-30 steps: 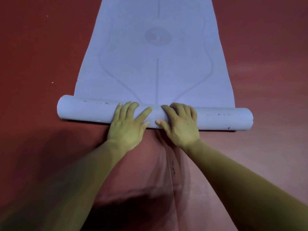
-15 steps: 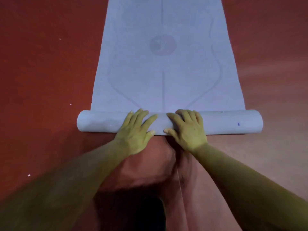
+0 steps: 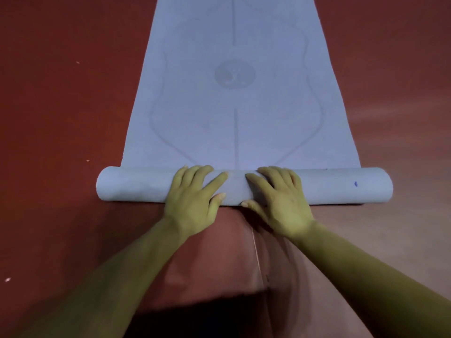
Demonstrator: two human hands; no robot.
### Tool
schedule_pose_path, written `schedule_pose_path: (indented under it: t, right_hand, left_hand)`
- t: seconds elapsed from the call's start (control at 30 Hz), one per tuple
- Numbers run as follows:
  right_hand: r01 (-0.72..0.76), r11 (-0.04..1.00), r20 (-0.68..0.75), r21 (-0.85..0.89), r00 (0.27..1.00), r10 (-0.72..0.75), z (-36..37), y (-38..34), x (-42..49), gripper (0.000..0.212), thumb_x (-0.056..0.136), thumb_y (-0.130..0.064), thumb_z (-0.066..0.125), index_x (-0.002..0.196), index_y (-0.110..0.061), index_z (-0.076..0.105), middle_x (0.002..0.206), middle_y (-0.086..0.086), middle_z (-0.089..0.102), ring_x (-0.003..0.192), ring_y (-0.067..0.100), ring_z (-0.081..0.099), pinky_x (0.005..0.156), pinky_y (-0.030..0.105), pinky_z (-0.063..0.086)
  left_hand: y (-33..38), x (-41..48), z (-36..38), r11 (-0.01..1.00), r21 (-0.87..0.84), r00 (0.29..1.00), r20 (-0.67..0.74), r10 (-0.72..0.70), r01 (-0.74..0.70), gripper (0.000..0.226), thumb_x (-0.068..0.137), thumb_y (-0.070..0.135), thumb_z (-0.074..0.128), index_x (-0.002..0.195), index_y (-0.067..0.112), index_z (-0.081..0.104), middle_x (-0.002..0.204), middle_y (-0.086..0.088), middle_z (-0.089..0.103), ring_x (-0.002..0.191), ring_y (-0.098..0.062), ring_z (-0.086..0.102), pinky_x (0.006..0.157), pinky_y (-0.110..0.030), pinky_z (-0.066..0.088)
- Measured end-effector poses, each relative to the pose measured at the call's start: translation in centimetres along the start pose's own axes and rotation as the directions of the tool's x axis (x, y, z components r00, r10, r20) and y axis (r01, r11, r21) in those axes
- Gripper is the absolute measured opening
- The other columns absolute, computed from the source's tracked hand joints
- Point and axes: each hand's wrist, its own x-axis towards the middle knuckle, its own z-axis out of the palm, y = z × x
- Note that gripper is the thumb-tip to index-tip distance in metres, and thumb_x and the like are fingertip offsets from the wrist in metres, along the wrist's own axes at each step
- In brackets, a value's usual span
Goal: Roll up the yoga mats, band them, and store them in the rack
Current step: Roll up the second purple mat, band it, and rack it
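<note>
A: Surroundings first.
B: Dull red floor (image 3: 61,118) on every side. A few white specks (image 3: 87,161) lie on it to the left. A thin pale seam (image 3: 256,250) runs over the floor between the forearms, and a dark shadow (image 3: 207,313) lies along the bottom edge.

A: And the mat?
B: One pale lavender yoga mat (image 3: 234,137), partly rolled. The flat stretch runs away from the person and out of the top of the view. It is printed with a round emblem (image 3: 235,74), a centre line (image 3: 235,137) and curved guide lines either side. The roll (image 3: 136,185) lies crosswise at the near end, resting on the floor. A small blue mark (image 3: 355,183) sits near its right end.

A: Where is it against the hands?
B: Directly under both. They hide the middle of the roll, and both ends stick out well past them. The hands are near each other but apart, and a strip of roll shows between them, in line with the centre line.

A: Grip?
B: Left hand (image 3: 192,198): palm down on the roll, fingers spread, tips reaching over the top to where the roll meets the flat mat. The thumb angles inward on the near face. Right hand (image 3: 280,198): the mirror of it. Both press flat rather than clamp. Whether the heels of the palms touch the floor, I cannot tell.
</note>
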Motion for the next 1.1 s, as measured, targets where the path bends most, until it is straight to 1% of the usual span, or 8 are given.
schedule_pose_path:
  t: [0.2,0.27,0.5,0.6,0.7,0.83,0.97,1.1]
  right_hand:
    - [0.051,0.998,0.033,-0.027,0.998,-0.050,0.1,1.3,2.1,0.063,0.095,-0.064,0.046,0.129,-0.015,0.065,0.118,0.007,0.065,0.106,0.033,0.061,0.096,0.044,0.037]
    - [0.054,0.998,0.074,-0.016,0.996,-0.053,0.0,1.7,2.7,0.065,0.095,-0.066,0.043,0.130,-0.016,0.064,0.117,0.005,0.065,0.105,0.032,0.062,0.094,0.045,0.040]
    - [0.068,0.994,0.009,-0.087,0.998,-0.067,-0.9,1.8,1.9,0.065,0.095,-0.068,0.047,0.133,-0.017,0.061,0.128,0.010,0.057,0.117,0.032,0.054,0.100,0.045,0.036]
    - [0.063,0.995,-0.032,-0.075,0.997,-0.066,-0.5,1.9,1.2,0.053,0.095,-0.055,0.060,0.130,-0.016,0.062,0.127,0.011,0.057,0.117,0.035,0.055,0.101,0.047,0.038]
    - [0.066,0.995,-0.050,-0.074,0.996,-0.070,0.0,2.2,2.1,0.048,0.097,-0.050,0.059,0.129,-0.014,0.063,0.125,0.011,0.059,0.115,0.036,0.056,0.100,0.047,0.040]
    - [0.054,0.997,-0.042,-0.049,0.998,-0.056,0.1,2.8,3.0,0.053,0.099,-0.053,0.049,0.129,-0.013,0.064,0.124,0.011,0.061,0.113,0.035,0.058,0.099,0.047,0.042]
    - [0.052,0.998,-0.041,-0.033,0.998,-0.054,-0.1,2.9,3.6,0.055,0.100,-0.055,0.048,0.131,-0.012,0.064,0.124,0.009,0.062,0.112,0.033,0.059,0.100,0.044,0.041]
    - [0.023,0.997,-0.055,-0.072,0.998,-0.027,-0.4,3.1,3.3,0.067,0.095,-0.064,0.052,0.138,-0.013,0.058,0.134,0.009,0.057,0.124,0.031,0.051,0.106,0.048,0.037]
  left_hand:
    - [1.6,1.2,-0.1,0.998,0.033,0.999,-0.003,-0.044,0.044,0.052,0.096,0.041,0.045,0.142,0.022,0.057,0.139,-0.010,0.056,0.127,-0.033,0.052,0.115,-0.057,0.028]
    - [2.4,1.5,0.3,0.996,0.049,0.997,-0.015,-0.072,0.073,0.050,0.096,0.043,0.045,0.139,0.024,0.060,0.136,-0.008,0.058,0.123,-0.034,0.053,0.113,-0.057,0.030]
    - [1.9,3.4,0.6,0.989,0.106,0.994,0.032,-0.102,0.098,0.047,0.097,0.043,0.039,0.134,0.026,0.062,0.130,-0.006,0.061,0.114,-0.034,0.055,0.107,-0.055,0.036]
    - [1.8,3.9,0.6,0.990,0.105,0.995,0.036,-0.095,0.090,0.049,0.098,0.044,0.036,0.135,0.026,0.061,0.129,-0.007,0.062,0.113,-0.033,0.056,0.106,-0.055,0.037]
    - [1.7,4.4,0.6,0.991,0.111,0.997,0.005,-0.081,0.080,0.050,0.098,0.043,0.035,0.139,0.024,0.058,0.133,-0.009,0.060,0.117,-0.031,0.055,0.109,-0.055,0.036]
    - [2.2,4.1,1.2,0.998,0.067,1.000,-0.021,0.006,-0.005,0.054,0.093,0.053,0.047,0.136,0.022,0.059,0.136,-0.011,0.056,0.120,-0.035,0.050,0.109,-0.053,0.035]
    - [2.2,4.4,1.5,0.999,0.052,0.999,-0.029,-0.014,0.016,0.052,0.093,0.052,0.047,0.135,0.023,0.060,0.134,-0.009,0.056,0.119,-0.037,0.050,0.110,-0.054,0.035]
    - [1.8,5.3,1.5,0.999,0.044,1.000,-0.022,-0.009,0.010,0.054,0.093,0.053,0.044,0.134,0.022,0.061,0.132,-0.008,0.059,0.115,-0.036,0.052,0.107,-0.051,0.038]
